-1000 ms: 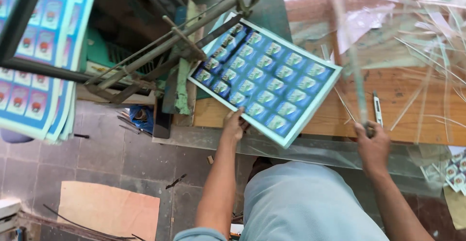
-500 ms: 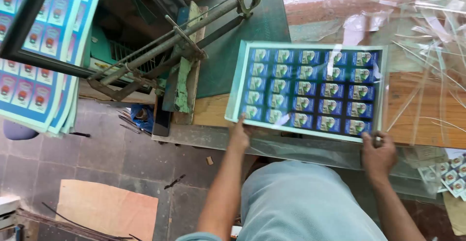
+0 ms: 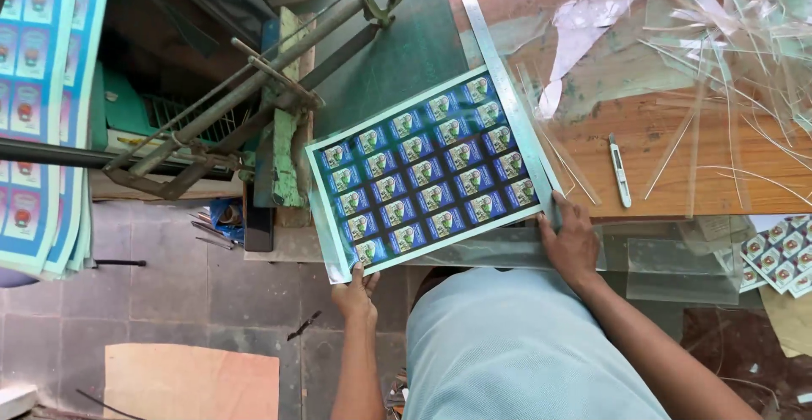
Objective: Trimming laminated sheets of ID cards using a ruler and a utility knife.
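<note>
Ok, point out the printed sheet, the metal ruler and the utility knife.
Printed sheet (image 3: 427, 175), head view, middle of the blue label grid.
Metal ruler (image 3: 499, 82), head view, bare upper stretch of the strip.
Utility knife (image 3: 620, 170), head view, mid-handle, on the wooden table.

Light: bright, even daylight, strongest at the upper right of the frame.
Glare: pale sheen on the clear plastic strips (image 3: 719, 56).
Shadows: soft, deepest upper left.
Focus: sharp throughout.

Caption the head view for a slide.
Both hands, left and right, hold a printed sheet against a metal ruler on the table.
</note>
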